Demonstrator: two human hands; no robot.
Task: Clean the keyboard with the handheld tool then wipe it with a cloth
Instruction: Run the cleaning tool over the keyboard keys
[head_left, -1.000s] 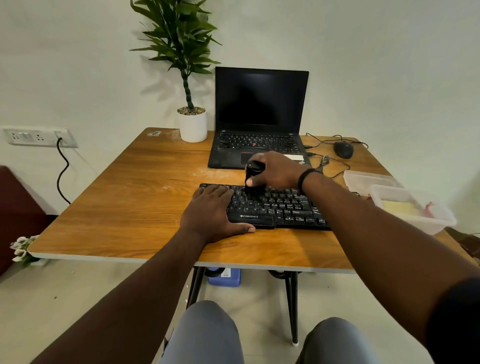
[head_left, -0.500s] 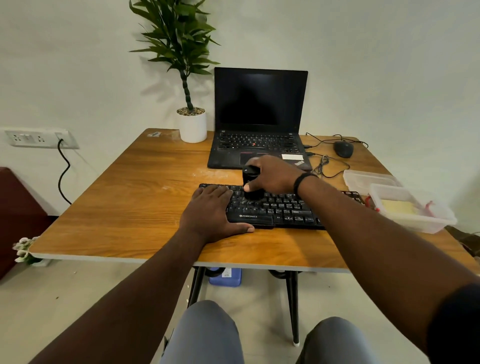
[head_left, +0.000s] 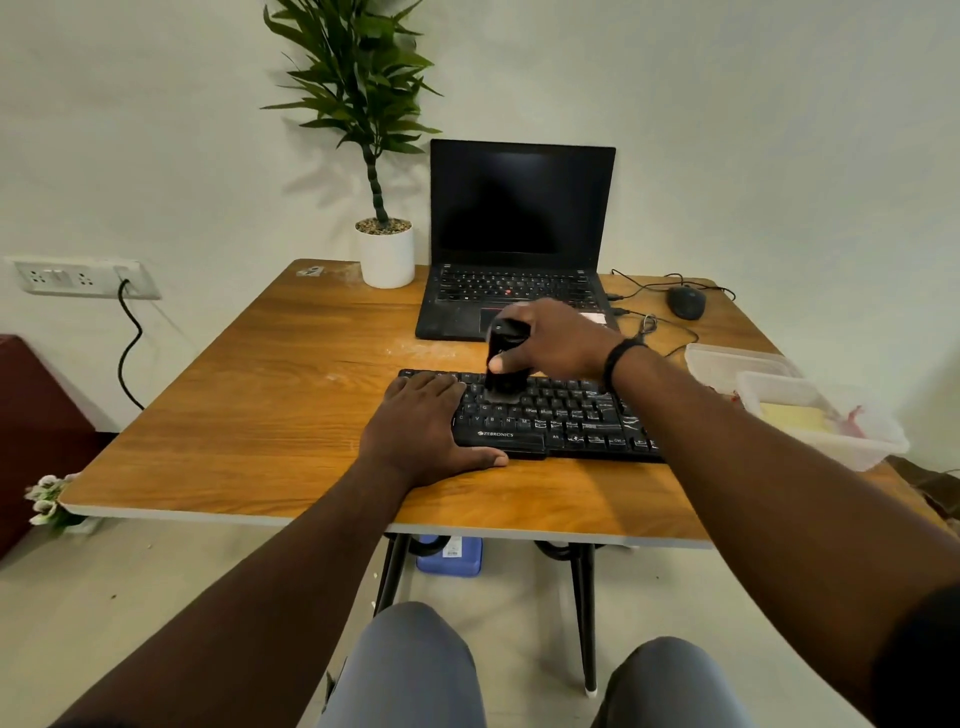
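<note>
Keyboard (head_left: 550, 415) — fingers (head_left: 498, 362) around tool (head_left: 504, 364)

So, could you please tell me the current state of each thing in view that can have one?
laptop: lid open, screen dark.
handheld tool: upright, tip on the keys.
right hand: grips the handheld tool.
left hand: flat on the keyboard's left end.
keyboard: flat on the table.
nearer plastic container: lid off.

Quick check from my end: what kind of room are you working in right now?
Most likely a small office or home desk setup: a wooden table against a plain wall, an open laptop with a wired mouse, and a potted plant beside it.
</note>
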